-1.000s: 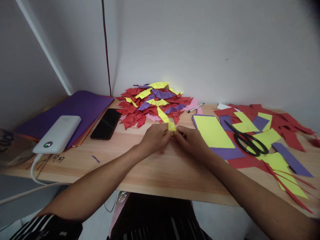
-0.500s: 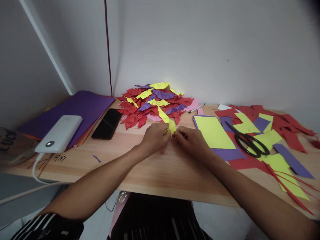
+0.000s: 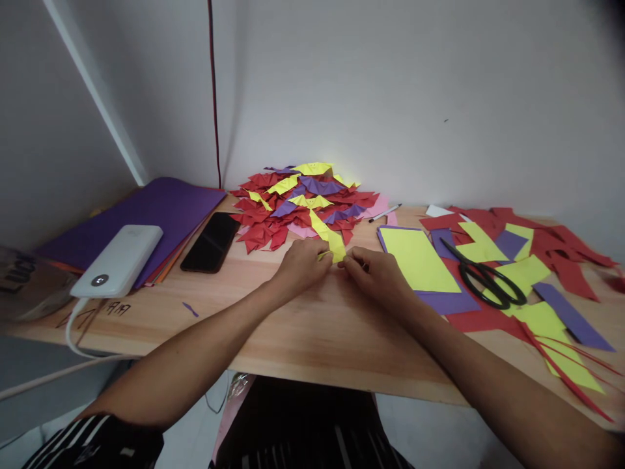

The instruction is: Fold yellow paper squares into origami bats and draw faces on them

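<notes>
Yellow paper, a narrow strip of it, lies between the two hands at the middle of the wooden table, just in front of the heaped folded pieces. The yellow paper strip slants back from the fingertips to the front of the heap. The left hand pinches its near end from the left, fingers curled in and pressed together. The right hand meets it from the other side, thumb and forefinger closed at the strip's corner; how its other fingers sit is hard to tell.

Behind the strip, the heap of folded paper mixes red, purple and yellow shapes, some yellow ones bearing small drawn faces. Pink paper shows at its right edge, with a pen beside it. To the right of the hands lies a yellow sheet over purple paper. Farther right, black-handled scissors rest on red, yellow and purple offcuts.

On the left, a dark phone lies near the large purple sheets. A white power bank rests partly on them, its cable running off the front edge of the table.
</notes>
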Demonstrator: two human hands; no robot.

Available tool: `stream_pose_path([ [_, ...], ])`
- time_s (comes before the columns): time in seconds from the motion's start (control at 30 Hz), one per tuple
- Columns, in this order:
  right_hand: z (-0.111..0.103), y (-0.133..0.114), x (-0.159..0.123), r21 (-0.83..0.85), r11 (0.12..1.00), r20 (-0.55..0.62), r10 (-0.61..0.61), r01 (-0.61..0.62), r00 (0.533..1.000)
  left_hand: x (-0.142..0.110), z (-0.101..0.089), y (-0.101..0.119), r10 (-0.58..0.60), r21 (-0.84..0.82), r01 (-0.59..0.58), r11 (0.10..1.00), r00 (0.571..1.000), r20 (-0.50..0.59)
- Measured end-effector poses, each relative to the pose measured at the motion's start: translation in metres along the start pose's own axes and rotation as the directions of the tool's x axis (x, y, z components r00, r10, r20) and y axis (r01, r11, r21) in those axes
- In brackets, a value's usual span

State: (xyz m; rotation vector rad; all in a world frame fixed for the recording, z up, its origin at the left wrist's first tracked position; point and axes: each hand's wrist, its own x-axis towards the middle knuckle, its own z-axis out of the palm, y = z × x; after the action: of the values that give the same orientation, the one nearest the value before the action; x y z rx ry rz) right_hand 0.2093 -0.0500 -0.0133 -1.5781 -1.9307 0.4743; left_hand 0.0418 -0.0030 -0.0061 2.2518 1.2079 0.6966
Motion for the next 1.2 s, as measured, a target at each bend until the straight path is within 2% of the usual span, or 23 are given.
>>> stream_pose_path([
  [0.3, 0.0039, 0.0011, -0.0019, -0.050, 0.998, -0.033, -0.030, 0.028, 0.999, -0.0018, 0.0033, 0.0019, -0.022, 0.091, 0.023, 0.996, 1.000, -0.014],
  [0.47, -0.0014, -0.0003, -0.0011, 0.015, 1.000, -0.025, -0.010, 0.010, 1.000, 0.0006, -0.0012, -0.0004, 0.014, -0.040, -0.014, 0.999, 1.000, -0.002],
  [0.6, -0.0037, 0.0000, -0.0002, 0.065, 0.997, 0.014, -0.043, 0.042, 0.999, 0.0025, -0.0046, -0.0021, -0.025, -0.167, 0.026, 0.986, 1.000, 0.005],
  [0.97, -0.0045, 0.0018, -0.0009, 0.077, 0.993, 0.044, -0.092, 0.088, 0.995, 0.0029, -0.0005, -0.0045, -0.034, -0.297, 0.062, 0.953, 0.995, 0.099],
  [1.03, -0.0034, 0.0011, -0.0012, 0.058, 0.993, 0.045, -0.101, 0.099, 0.994, 0.0017, -0.0002, -0.0031, -0.034, -0.267, 0.055, 0.962, 0.996, 0.084],
  [1.2, 0.0005, 0.0009, -0.0012, -0.007, 0.994, 0.042, -0.110, 0.111, 0.993, -0.0015, 0.0013, 0.0017, 0.047, -0.159, -0.049, 0.986, 0.999, -0.020],
])
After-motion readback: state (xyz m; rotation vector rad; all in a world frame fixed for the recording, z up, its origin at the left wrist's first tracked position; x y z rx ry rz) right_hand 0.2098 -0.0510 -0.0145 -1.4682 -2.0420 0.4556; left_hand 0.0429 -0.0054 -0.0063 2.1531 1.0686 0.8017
